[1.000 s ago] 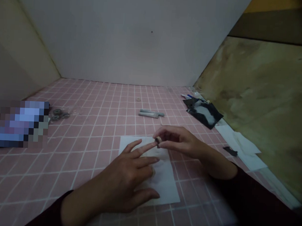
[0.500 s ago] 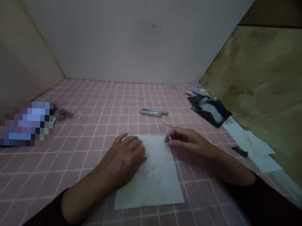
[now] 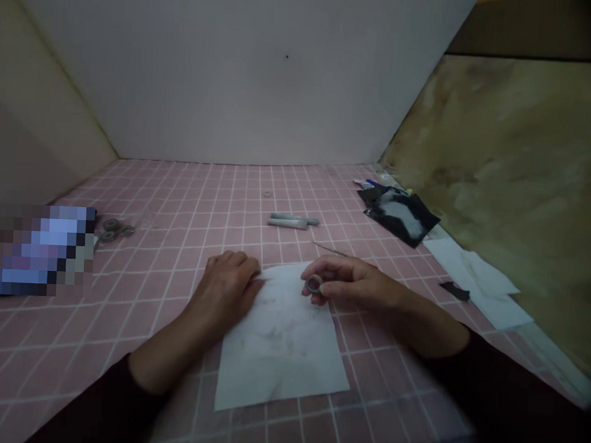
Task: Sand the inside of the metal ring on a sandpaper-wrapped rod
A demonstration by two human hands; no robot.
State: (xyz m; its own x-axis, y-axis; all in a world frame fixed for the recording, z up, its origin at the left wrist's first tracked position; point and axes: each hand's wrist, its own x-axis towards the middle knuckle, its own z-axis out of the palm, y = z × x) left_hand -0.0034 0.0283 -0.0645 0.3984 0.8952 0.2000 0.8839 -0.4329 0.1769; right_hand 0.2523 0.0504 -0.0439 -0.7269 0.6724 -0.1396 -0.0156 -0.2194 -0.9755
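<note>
My right hand (image 3: 342, 283) pinches a small round ring (image 3: 313, 284) between thumb and fingers, above the upper right part of a white sheet of paper (image 3: 284, 358). The ring's opening faces me. Its material is too dim to tell. My left hand (image 3: 229, 285) lies palm down over the sheet's upper left corner, fingers a little bent, thumb along the paper. Faint grey smudges mark the sheet. Just beyond my right hand shows a thin metal rod (image 3: 328, 249), its near end hidden behind the hand.
Two grey bars (image 3: 290, 221) and a pale ring (image 3: 268, 193) lie farther back on the pink tiled surface. Left are a blurred phone (image 3: 44, 250) and several rings (image 3: 112, 226). Right are black sheets with white powder (image 3: 403, 213), white papers (image 3: 474, 275) and a black scrap (image 3: 455, 291).
My left hand has slid left, off the middle of the paper to its corner. My right hand has turned the ring toward me and moved over the sheet. The view has shifted slightly.
</note>
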